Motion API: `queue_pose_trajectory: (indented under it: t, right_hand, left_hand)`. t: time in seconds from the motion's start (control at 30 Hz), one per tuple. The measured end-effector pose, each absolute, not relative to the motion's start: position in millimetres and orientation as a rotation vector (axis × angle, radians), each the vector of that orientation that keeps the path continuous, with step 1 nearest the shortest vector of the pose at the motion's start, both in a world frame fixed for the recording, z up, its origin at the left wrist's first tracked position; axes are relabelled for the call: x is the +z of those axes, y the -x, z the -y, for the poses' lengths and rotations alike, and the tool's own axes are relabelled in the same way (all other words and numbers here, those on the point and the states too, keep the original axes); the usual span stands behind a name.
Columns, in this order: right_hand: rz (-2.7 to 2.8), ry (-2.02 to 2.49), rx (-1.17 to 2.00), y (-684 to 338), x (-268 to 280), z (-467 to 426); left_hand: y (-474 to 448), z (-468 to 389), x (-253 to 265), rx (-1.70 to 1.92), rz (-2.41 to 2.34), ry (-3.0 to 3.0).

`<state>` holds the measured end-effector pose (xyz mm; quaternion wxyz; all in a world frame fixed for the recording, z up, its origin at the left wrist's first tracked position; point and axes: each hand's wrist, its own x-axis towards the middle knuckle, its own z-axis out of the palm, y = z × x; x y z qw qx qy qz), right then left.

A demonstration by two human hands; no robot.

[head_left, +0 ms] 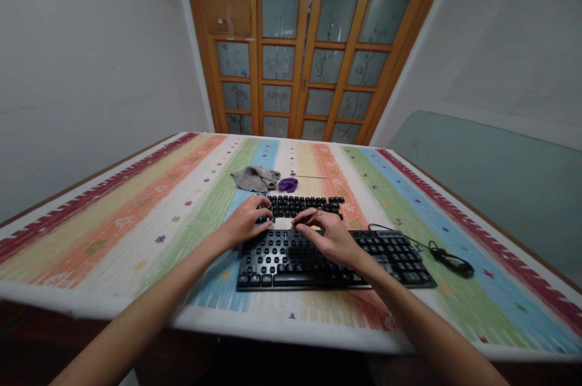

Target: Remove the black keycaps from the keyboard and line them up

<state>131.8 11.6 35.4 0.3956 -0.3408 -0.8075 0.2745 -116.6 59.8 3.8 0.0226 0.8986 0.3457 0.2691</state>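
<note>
A black keyboard (309, 280) lies at the table's front, many keycaps gone from its left and middle, its number pad still capped. Behind it, loose black keycaps (300, 201) stand in rows. My left hand (248, 219) is at the left end of these rows, thumb and fingers curled around a dark keycap (271, 219). Over the keyboard's upper edge, my right hand (330, 234) is closed in a pinch on a thin brownish tool (313, 215), mostly hidden by the fingers. Its tips are near a gap between the loose keycaps and the keyboard.
A crumpled grey cloth (255, 179), a purple bunched cloth or band (288, 185) and a thin rod (311, 177) lie beyond the keycaps. The keyboard's bundled cable (450, 260) rests at right. A striped cloth (150, 234) covers the table.
</note>
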Motion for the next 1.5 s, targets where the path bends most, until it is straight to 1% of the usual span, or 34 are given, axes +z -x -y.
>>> queue_pose_trajectory:
  t: [0.33, 1.07, 1.5]
  right_hand:
    - [2.085, 0.857, 0.668, -133.9, 36.9, -7.7]
    - [2.152, 0.860, 0.675, -135.9, 39.6, -3.9]
    - [2.268, 0.805, 0.759, -134.0, 37.3, 7.4]
  left_hand:
    - [112.9, -76.6, -4.1, 0.661, -1.177, -2.835]
    - [122.0, -76.0, -3.2, 0.734, -1.157, -2.794]
    - [117.2, -77.3, -10.0, 0.704, -1.117, -2.800]
